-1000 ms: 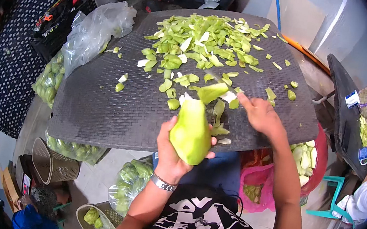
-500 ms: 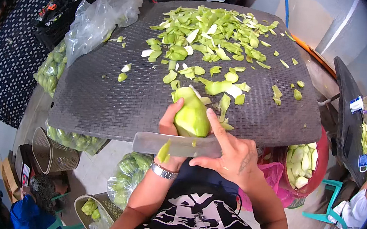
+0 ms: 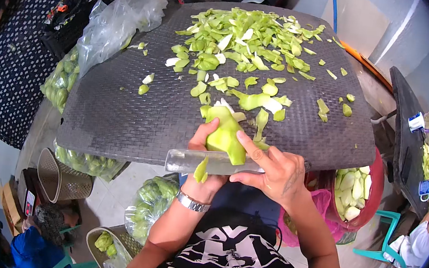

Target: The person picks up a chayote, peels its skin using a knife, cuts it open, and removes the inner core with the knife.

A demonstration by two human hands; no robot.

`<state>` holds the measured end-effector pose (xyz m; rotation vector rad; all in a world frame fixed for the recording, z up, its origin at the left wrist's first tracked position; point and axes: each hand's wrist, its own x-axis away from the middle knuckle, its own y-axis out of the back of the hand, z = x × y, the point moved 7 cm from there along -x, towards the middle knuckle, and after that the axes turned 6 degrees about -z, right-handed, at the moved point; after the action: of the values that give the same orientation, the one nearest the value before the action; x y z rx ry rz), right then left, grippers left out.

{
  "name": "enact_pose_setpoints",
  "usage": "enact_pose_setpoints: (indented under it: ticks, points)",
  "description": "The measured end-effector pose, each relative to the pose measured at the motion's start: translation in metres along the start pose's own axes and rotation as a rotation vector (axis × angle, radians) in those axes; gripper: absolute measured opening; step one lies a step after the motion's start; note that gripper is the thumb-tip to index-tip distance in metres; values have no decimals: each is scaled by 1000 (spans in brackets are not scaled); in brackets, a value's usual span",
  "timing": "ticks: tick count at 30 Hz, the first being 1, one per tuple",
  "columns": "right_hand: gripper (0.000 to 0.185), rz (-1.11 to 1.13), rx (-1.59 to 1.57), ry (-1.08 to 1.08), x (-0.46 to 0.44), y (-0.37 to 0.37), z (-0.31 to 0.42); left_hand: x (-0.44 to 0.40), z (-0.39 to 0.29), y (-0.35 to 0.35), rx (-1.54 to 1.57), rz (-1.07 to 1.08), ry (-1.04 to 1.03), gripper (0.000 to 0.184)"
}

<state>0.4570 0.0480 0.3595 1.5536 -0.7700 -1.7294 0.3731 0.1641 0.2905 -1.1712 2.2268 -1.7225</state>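
Observation:
My left hand (image 3: 202,185), with a metal watch on the wrist, is closed around a pale green, partly peeled chayote (image 3: 222,132) above the table's near edge. My right hand (image 3: 279,173) grips a wide-bladed knife (image 3: 184,161), its handle hidden in the palm. The blade lies across the near end of the chayote, and the right index finger reaches along the chayote's side. A strip of peel (image 3: 201,169) clings to the blade. Beyond the hands, a large heap of green peelings (image 3: 256,36) covers the far part of the woven-pattern table (image 3: 118,108).
A clear plastic bag (image 3: 119,24) lies at the table's left edge. Bagged chayotes (image 3: 150,206) and a wicker-pattern basket (image 3: 66,178) stand below. At right, a red tub (image 3: 374,187) holds peeled pieces, beside a pink bag (image 3: 318,218). People sit at lower left and far right.
The knife and right hand have shifted slightly right and up. A flap of peel now hangs over the blade at the chayote's near end.

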Motion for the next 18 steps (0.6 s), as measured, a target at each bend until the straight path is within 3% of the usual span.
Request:
enact_pose_setpoints:
  ticks: [6, 8, 14, 15, 18]
  points:
    - [89, 133, -167, -136, -1, -4, -6, -1, -2, 7, -30, 13, -31, 39]
    - [86, 85, -333, -183, -3, -6, -9, -1, -4, 7, -56, 40, -77, 43]
    - [73, 6, -603, -459, -4, -23, -7, 3, -9, 14, -102, -182, -407, 43]
    - [71, -13, -658, -522, -2, -26, -6, 1, -11, 14, -178, -162, -524, 43]
    - [67, -123, -796, -618, -7, -30, -3, -3, -10, 14, -140, -135, -602, 44]
